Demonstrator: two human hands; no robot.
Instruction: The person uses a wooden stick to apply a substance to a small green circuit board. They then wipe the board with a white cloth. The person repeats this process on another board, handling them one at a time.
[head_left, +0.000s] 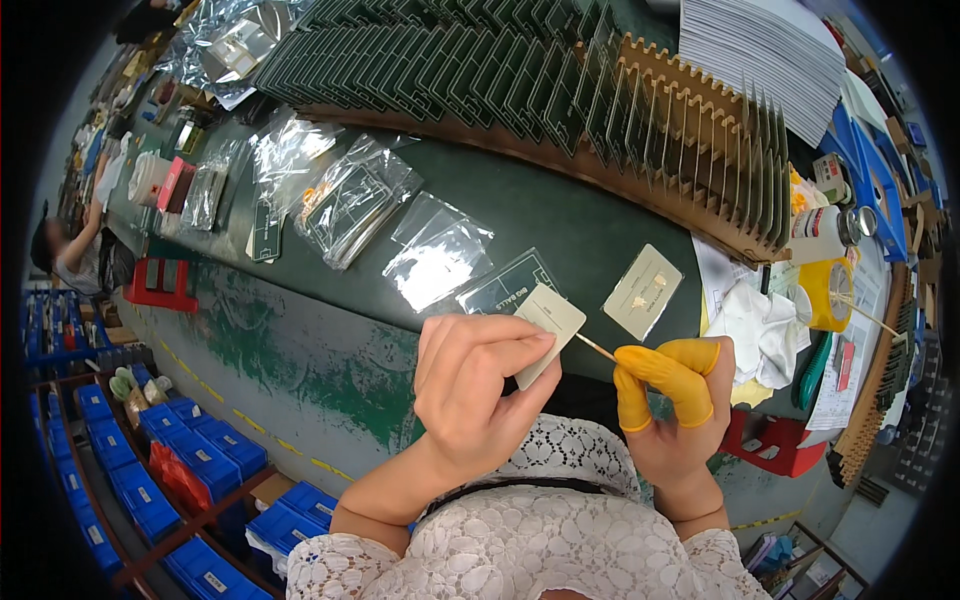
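Observation:
Above the near edge of the table, my left hand pinches a small cream-coloured rectangular plate between thumb and fingers. My right hand wears yellow finger cots and grips a thin wooden stick. The stick's far end meets the right edge of the plate, or lies very close to it. A similar cream plate with small pale marks lies on the table to the right. Partly hidden behind the held plate is a dark green plate with white lines.
Long brown slotted racks of upright green plates fill the back. Clear plastic bags lie at the left. On the right are a bottle, a yellow tape roll and white cloth. Blue bins stand below left; a person is far left.

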